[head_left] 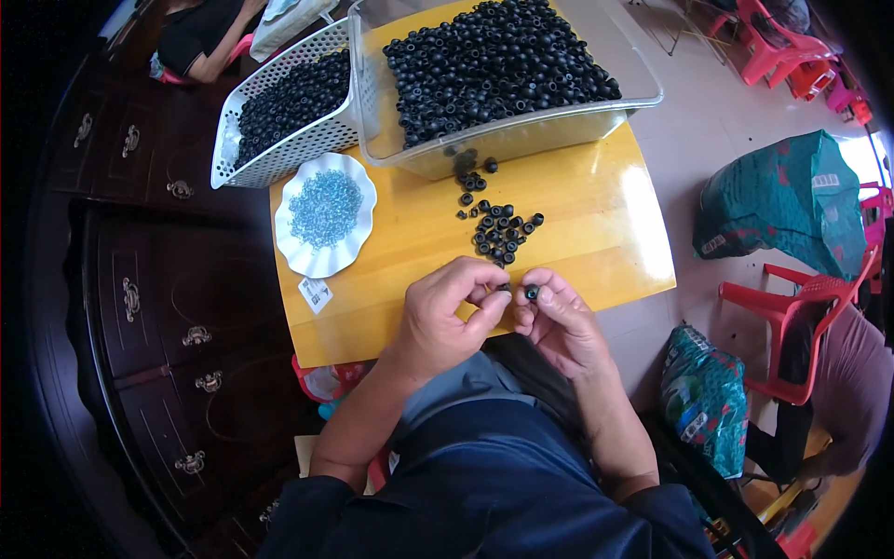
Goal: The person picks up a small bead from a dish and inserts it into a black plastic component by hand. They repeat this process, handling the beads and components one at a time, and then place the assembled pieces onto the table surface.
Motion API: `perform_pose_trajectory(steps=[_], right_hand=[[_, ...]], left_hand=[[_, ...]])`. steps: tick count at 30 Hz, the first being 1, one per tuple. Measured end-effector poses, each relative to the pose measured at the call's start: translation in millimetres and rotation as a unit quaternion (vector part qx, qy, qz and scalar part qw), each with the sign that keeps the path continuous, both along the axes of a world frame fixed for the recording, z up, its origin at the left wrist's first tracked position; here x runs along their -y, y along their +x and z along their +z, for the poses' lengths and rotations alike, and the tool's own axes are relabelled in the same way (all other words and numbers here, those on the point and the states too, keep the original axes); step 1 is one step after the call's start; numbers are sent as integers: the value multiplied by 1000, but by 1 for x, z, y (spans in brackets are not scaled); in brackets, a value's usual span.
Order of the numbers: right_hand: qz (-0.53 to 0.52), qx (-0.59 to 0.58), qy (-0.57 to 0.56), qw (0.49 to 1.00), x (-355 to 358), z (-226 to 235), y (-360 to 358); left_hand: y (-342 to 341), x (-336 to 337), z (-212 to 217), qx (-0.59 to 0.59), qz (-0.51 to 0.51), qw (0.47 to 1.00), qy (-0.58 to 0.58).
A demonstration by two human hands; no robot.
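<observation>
Our left hand (456, 312) and right hand (549, 312) each pinch a black ring (532, 293) at the tabletop (577, 200) front edge; loose rings (501, 231) lie at twelve o'clock.

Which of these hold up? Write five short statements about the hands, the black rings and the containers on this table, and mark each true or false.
1. The right hand pinches a small black ring at its fingertips. True.
2. The white scalloped dish holds black rings. False: it holds small pale blue pieces.
3. A loose pile of black rings lies on the wooden table just beyond the hands. True.
4. The clear plastic bin is empty. False: it is heaped with black rings.
5. The left hand rests flat on the table, away from the right. False: it is raised, its grip meeting the right hand's.
</observation>
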State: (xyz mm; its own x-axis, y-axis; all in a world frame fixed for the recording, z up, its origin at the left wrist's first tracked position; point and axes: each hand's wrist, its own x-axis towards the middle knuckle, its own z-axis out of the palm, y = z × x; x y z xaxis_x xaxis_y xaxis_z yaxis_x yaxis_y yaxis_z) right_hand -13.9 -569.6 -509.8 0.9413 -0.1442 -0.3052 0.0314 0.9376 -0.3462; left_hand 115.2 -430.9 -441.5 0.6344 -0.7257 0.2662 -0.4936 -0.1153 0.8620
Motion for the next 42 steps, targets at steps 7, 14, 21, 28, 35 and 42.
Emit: perform_pose_trajectory(steps=[7, 14, 21, 28, 35, 42], right_hand=[[3, 5, -6, 1000, -1, -2, -1], [-4, 7, -8, 1000, -2, -6, -1], [-20, -4, -24, 1000, -7, -2, 3], [-25, -3, -28, 999, -6, -2, 2], [-21, 0, -22, 1000, -6, -3, 2], [-8, 9, -21, 1000, -4, -2, 2]], left_hand=[[-4, 5, -4, 43, -39, 998, -10], [-4, 5, -4, 89, -39, 995, 5], [-6, 7, -5, 74, -31, 997, -2], [-3, 6, -8, 54, -44, 998, 0], [-6, 5, -6, 43, -48, 998, -17], [-9, 7, -13, 43, -28, 998, -28]])
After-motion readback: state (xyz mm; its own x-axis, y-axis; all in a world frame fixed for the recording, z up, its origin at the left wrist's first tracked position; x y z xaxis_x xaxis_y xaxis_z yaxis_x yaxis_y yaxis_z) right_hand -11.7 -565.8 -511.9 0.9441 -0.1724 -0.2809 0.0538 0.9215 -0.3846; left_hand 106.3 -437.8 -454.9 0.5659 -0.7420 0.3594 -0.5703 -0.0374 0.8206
